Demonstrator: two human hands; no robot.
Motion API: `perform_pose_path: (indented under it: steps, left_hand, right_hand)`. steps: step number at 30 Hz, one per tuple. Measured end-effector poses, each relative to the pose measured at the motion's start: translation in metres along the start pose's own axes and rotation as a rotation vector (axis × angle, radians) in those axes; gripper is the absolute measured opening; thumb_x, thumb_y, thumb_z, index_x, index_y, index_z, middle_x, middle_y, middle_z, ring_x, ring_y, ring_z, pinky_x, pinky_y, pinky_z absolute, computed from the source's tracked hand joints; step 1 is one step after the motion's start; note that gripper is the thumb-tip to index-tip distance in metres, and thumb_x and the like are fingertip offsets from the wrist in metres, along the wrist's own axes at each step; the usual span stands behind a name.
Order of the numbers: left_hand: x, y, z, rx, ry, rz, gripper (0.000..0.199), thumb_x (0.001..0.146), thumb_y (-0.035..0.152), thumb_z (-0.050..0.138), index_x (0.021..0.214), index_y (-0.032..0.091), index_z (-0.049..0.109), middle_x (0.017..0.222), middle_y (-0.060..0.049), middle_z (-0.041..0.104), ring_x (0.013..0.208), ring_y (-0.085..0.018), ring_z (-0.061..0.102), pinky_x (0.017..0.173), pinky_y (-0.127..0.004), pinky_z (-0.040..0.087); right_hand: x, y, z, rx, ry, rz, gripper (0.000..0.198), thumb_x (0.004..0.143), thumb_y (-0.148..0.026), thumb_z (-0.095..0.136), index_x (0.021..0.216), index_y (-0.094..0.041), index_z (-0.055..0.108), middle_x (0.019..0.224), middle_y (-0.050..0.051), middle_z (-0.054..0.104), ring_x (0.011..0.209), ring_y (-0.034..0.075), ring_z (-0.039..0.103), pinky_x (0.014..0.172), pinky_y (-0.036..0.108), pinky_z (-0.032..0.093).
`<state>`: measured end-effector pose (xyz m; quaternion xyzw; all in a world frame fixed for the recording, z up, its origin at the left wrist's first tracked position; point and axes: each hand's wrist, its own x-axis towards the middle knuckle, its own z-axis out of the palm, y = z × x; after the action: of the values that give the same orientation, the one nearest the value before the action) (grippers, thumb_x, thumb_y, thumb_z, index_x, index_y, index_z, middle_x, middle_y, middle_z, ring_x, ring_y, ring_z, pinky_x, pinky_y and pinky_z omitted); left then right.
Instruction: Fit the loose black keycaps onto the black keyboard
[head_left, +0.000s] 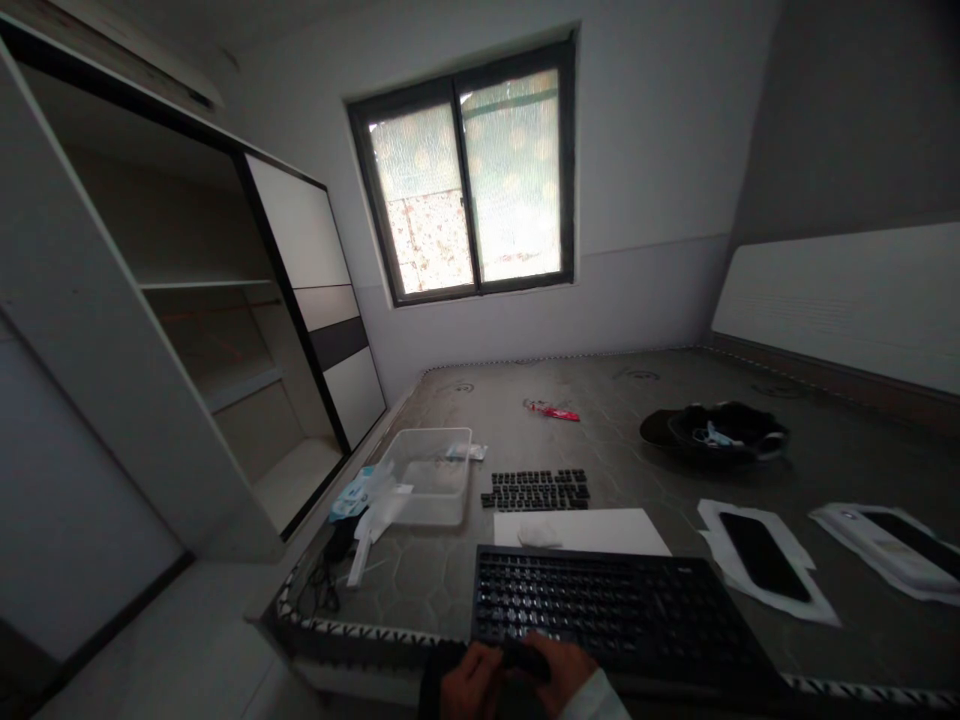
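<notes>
A black keyboard (600, 600) lies at the mattress's near edge; its left part seems stripped of keycaps. At its front edge my right hand (561, 668) is closed around a small dark object (527, 658) whose kind is too dim to tell. My left hand (471, 684) is closed right beside it, fingers bent toward that object; what they grip is hidden. Beyond the keyboard are a white sheet (622, 522) with a small pale piece (540, 536) on it, and rows of loose black keycaps (536, 490).
A clear plastic box (427, 514) stands left on the mattress (420, 585), near blue-and-white packaging (360, 495) and a dark cable (322, 590). Farther back lie a red item (555, 411) and a black cap (720, 440). Two dark phone-like slabs (765, 555) rest on white wrapping at right.
</notes>
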<state>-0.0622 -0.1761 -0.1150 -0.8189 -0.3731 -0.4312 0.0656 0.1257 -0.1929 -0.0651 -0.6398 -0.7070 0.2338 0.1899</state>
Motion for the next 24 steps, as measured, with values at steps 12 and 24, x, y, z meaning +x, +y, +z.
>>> perform_pose_path:
  steps: [12,24]
  left_hand:
    - [0.0003,-0.0001,-0.0022,-0.011,-0.027,0.008,0.044,0.101,0.038,0.03,0.084,0.021,0.066,0.067,-0.002,0.064,0.052,-0.008,0.063,0.052,-0.01,0.048]
    - [-0.0058,-0.0039,0.0048,-0.031,-0.015,-0.021,0.045,0.101,0.041,0.029,0.088,0.022,0.067,0.069,-0.002,0.066,0.057,-0.009,0.066,0.054,-0.011,0.051]
  right_hand:
    - [-0.0018,-0.0015,-0.0047,0.008,-0.017,-0.01,0.026,0.079,-0.042,0.065,0.102,-0.033,0.073,0.095,0.001,0.077,0.091,0.023,0.072,0.074,0.025,0.05]
    - [-0.0014,-0.0007,-0.0021,0.022,-0.028,0.005,0.026,0.079,-0.047,0.062,0.099,-0.034,0.074,0.094,0.001,0.077,0.09,0.025,0.071,0.071,0.027,0.05]
